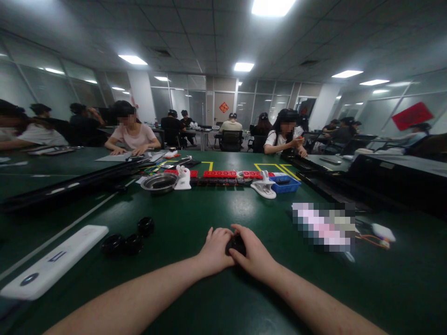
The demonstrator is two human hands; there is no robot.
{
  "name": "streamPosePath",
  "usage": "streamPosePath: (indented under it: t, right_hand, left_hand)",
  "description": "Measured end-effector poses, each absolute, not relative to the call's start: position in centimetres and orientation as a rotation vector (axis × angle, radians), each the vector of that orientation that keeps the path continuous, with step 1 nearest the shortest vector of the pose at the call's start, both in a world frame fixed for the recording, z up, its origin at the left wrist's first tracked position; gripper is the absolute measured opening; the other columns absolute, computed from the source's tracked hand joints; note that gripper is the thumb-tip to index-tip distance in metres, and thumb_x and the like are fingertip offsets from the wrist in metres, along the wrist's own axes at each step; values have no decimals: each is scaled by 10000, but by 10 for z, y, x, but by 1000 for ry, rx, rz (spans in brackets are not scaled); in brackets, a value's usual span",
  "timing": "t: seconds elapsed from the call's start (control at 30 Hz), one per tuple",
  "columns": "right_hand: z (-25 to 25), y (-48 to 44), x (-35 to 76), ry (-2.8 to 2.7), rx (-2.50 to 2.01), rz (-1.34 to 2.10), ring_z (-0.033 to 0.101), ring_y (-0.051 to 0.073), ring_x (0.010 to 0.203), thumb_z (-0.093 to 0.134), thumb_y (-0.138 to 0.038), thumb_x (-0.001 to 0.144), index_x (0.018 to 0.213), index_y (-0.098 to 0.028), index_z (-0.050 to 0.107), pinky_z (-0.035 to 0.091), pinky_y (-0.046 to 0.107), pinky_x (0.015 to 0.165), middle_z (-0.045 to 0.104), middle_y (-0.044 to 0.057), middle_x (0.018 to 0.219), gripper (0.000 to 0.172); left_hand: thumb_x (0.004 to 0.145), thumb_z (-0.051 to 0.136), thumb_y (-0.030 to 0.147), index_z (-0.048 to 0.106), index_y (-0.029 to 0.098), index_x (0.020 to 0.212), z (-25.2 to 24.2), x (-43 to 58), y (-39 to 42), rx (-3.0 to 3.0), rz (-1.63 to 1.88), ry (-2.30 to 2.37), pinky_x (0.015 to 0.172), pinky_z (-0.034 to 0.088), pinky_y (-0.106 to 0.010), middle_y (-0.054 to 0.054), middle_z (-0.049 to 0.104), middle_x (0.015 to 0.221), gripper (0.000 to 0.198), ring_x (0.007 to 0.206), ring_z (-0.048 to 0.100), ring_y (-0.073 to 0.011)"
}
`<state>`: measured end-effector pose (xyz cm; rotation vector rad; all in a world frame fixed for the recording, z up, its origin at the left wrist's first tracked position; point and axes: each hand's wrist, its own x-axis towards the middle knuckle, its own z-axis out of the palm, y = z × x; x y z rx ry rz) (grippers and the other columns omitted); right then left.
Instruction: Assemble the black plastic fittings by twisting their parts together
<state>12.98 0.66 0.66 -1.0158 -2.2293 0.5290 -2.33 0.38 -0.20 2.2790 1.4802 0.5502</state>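
Head view shows us both of our grips close together over the green surface [195,302], with a small black piece [237,246] between them. Our left grip [217,249] curves in along one side of it, and our right grip [252,251] curls round the other, thumb and fingers bent with only the piece's width between them; we cannot tell whether its underside touches the surface. To the left of the grips we see three black round pieces [133,244] grouped near one another, and farther left a long white panel [61,260]. Ahead of the grips, a metal bowl [159,184], a red strip [220,174], two white clips [264,187] and a blue tray [296,187] stand in a row. Right of the grips, we have a blurred-out item [321,228] and, past it, a small white block [383,231] near orange wires [372,239].
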Motion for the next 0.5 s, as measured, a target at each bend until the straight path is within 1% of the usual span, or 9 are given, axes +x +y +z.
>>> streamPosePath:
  t: [0.07, 0.13, 0.2, 0.27, 0.3, 0.37, 0.43, 0.5]
  right_hand:
    - [7, 7, 130, -2247, -1019, 508, 490, 205, 994, 595, -172, 665, 1171, -189, 394, 376, 378, 892, 532, 71, 1068, 545]
    - [8, 7, 132, -2239, -1020, 462, 488, 224, 997, 621, -239, 656, 1186, -197, 376, 375, 403, 887, 524, 77, 1082, 585]
    - [12, 7, 135, -2202, -991, 390, 460, 243, 1040, 609, -294, 672, 1199, -189, 355, 361, 421, 898, 492, 98, 1126, 594]
    - [19, 6, 137, -2149, -940, 307, 423, 255, 1083, 560, -310, 716, 1186, -177, 359, 342, 433, 915, 459, 116, 1158, 528]
    - [25, 4, 137, -2122, -917, 274, 413, 258, 1091, 532, -308, 738, 1175, -177, 367, 335, 437, 920, 453, 118, 1159, 485]
    - [38, -3, 133, -2075, -877, 245, 409, 258, 1093, 488, -295, 768, 1146, -189, 390, 330, 439, 923, 453, 113, 1147, 405]
    - [51, -12, 118, -2065, -836, 283, 412, 248, 1091, 461, -278, 789, 1106, -204, 425, 334, 425, 922, 461, 102, 1133, 328]
    - [58, -20, 93, -2103, -795, 384, 415, 233, 1094, 452, -274, 801, 1056, -212, 467, 339, 403, 923, 469, 86, 1130, 263]
  left_hand:
    - [617, 609, 332, 473, 210, 1060, -3, -22, 4, 2277, 552, 1480, 1012, 129, -510, -58, 504, 1096, 479, 1096, 410, -251]
    - [610, 623, 384, 472, 208, 1071, 0, -22, 2, 2271, 541, 1502, 1006, 150, -509, -73, 484, 1137, 516, 1109, 403, -261]
    - [577, 636, 492, 436, 200, 1141, 11, -27, -2, 2278, 520, 1537, 998, 165, -514, -102, 414, 1234, 666, 1159, 350, -290]
    - [545, 615, 601, 355, 200, 1234, 32, -41, -10, 2309, 518, 1568, 998, 154, -519, -115, 310, 1328, 838, 1217, 260, -318]
    - [579, 573, 628, 327, 211, 1257, 44, -52, -16, 2322, 554, 1589, 1001, 150, -513, -104, 286, 1347, 833, 1229, 239, -314]
    - [688, 476, 617, 284, 235, 1282, 68, -86, -29, 2275, 720, 1715, 998, 187, -492, -71, 269, 1362, 732, 1241, 224, -295]
    - [754, 398, 591, 268, 240, 1286, 83, -131, -43, 2088, 996, 1916, 982, 243, -479, -54, 279, 1357, 650, 1233, 247, -290]
    - [804, 333, 546, 294, 228, 1271, 84, -179, -56, 1774, 1300, 2110, 967, 283, -473, -55, 318, 1332, 566, 1210, 296, -289]
